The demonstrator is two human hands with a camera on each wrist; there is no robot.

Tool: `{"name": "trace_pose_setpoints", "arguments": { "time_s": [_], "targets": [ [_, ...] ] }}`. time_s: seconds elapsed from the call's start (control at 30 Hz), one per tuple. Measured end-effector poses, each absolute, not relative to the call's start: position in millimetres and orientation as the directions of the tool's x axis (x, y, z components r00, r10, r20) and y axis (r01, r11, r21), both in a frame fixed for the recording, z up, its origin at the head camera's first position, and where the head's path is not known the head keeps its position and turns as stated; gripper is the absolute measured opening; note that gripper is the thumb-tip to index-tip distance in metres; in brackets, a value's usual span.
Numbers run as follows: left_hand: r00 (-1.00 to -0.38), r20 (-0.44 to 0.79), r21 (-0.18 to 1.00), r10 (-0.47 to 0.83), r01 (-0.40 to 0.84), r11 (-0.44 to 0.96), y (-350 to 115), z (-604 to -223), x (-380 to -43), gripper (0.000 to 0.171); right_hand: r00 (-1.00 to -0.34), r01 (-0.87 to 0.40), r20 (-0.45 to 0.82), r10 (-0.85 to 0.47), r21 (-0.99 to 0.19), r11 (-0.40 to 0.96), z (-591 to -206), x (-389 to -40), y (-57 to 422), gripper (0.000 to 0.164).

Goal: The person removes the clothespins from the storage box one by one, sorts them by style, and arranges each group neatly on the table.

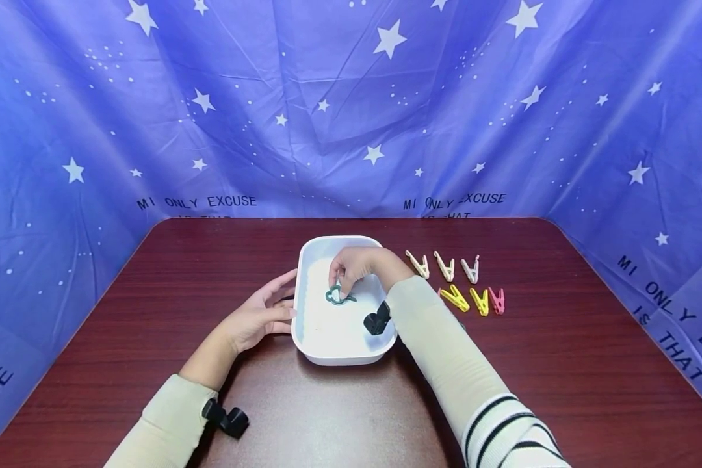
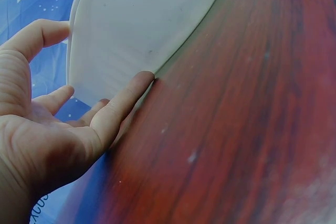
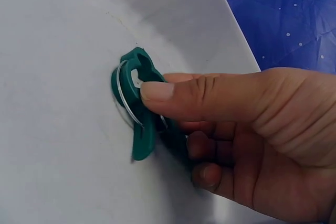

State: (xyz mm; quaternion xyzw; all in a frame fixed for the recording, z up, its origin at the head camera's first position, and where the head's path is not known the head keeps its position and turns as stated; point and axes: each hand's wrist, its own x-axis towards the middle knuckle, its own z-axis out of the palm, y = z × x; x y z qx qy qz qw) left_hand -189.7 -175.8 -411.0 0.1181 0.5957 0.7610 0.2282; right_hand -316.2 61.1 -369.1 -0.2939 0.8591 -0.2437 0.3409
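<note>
A green clothespin with a metal spring is pinched between the thumb and fingers of my right hand. In the head view, the clothespin is inside a white tub, over its floor. My left hand is at the tub's left side, fingers spread and touching the outer wall and rim. The left wrist view shows one finger of that hand reaching along the tub's lower edge. The right fingertips are partly hidden behind the clothespin in the right wrist view.
Right of the tub lie three pale clothespins in a row. Nearer are yellow clothespins and a pink clothespin; the right sleeve covers part of that area. A starry blue cloth hangs behind the dark red table.
</note>
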Motion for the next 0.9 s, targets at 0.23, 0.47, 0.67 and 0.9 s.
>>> {"name": "trace_pose_setpoints", "arguments": {
  "time_s": [0.23, 0.47, 0.67, 0.9],
  "targets": [
    [-0.869, -0.090, 0.960, 0.486, -0.206, -0.191, -176, -411, -190, 0.087, -0.604, -0.311, -0.430, -0.671, -0.648, 0.695, -366, -316, 63, 0.021],
    [-0.869, -0.089, 0.959, 0.487, -0.207, -0.194, -176, -410, -189, 0.087, -0.615, -0.230, -0.374, -0.694, -0.757, 0.612, -363, -316, 65, 0.018],
    [-0.868, -0.091, 0.959, 0.487, -0.209, -0.192, -176, -409, -189, 0.087, -0.613, -0.117, -0.340, -0.714, -0.854, 0.507, -364, -317, 66, 0.028],
    [-0.869, -0.097, 0.960, 0.486, -0.210, -0.184, -175, -409, -188, 0.088, -0.630, -0.128, -0.277, -0.725, -0.884, 0.449, -358, -317, 66, 0.044]
  ]
}}
